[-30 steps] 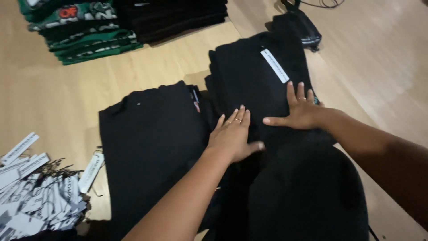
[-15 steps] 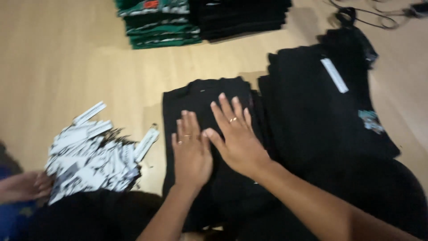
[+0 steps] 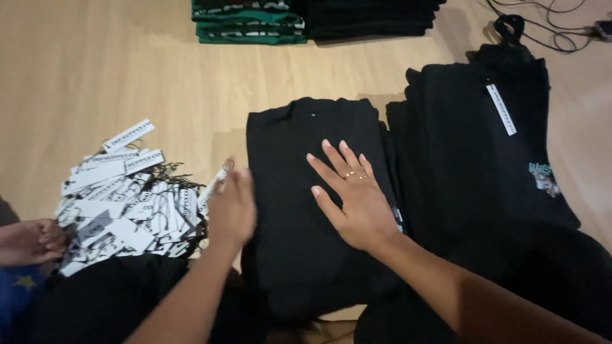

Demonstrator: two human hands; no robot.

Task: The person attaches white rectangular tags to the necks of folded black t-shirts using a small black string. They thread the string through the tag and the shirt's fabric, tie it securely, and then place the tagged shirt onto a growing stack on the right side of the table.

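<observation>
Two open hands, right hand (image 3: 357,197) flat on the folded black shirt (image 3: 306,191), left hand (image 3: 233,207) blurred beside it, risk the fold being dragged askew.

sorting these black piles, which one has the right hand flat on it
The middle pile of black shirts, beside the paper tags. The right hand lies flat on it; the right-side pile carries a white strip.

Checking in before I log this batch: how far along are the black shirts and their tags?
Looks done: the black stack at right carries a white tag, and folded stacks at the top lie squared. In hand: the right hand lies flat on the middle folded black shirt; the left hand, blurred, is beside the tag pile. Left: that shirt shows no tag, and many loose tags remain.
</observation>
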